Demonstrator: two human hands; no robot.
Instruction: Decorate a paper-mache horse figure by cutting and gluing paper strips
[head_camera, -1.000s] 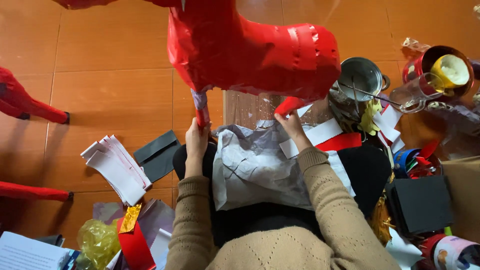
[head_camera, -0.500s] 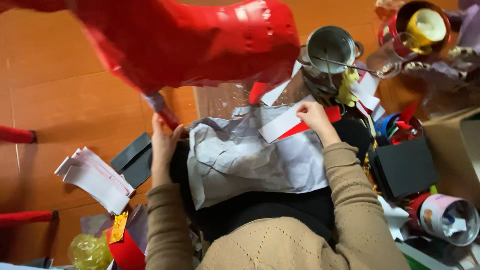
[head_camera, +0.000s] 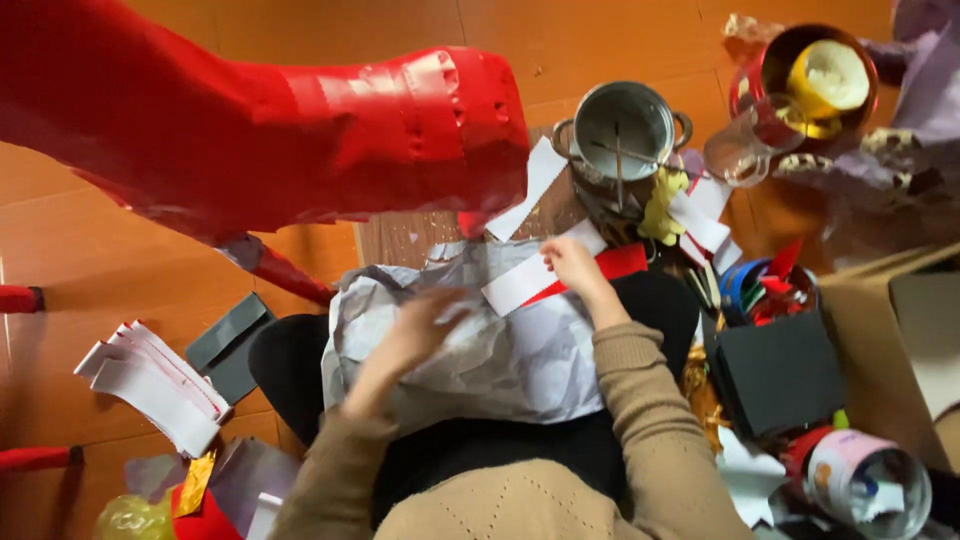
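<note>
Your right hand (head_camera: 572, 262) pinches a paper strip (head_camera: 545, 275), white on one face and red on the other, held just above your lap so it lies flat and ready at the top edge of the crumpled grey paper sheet (head_camera: 480, 340). Your left hand (head_camera: 420, 325) is blurred over that sheet; I cannot tell whether its fingers are spread or closed. The big red paper-covered figure (head_camera: 300, 140) looms just beyond your knees, with a metal pot (head_camera: 625, 130) beside it.

A steel pot (head_camera: 630, 130) near a black box (head_camera: 775, 370) and a paper stack (head_camera: 155, 385)
</note>
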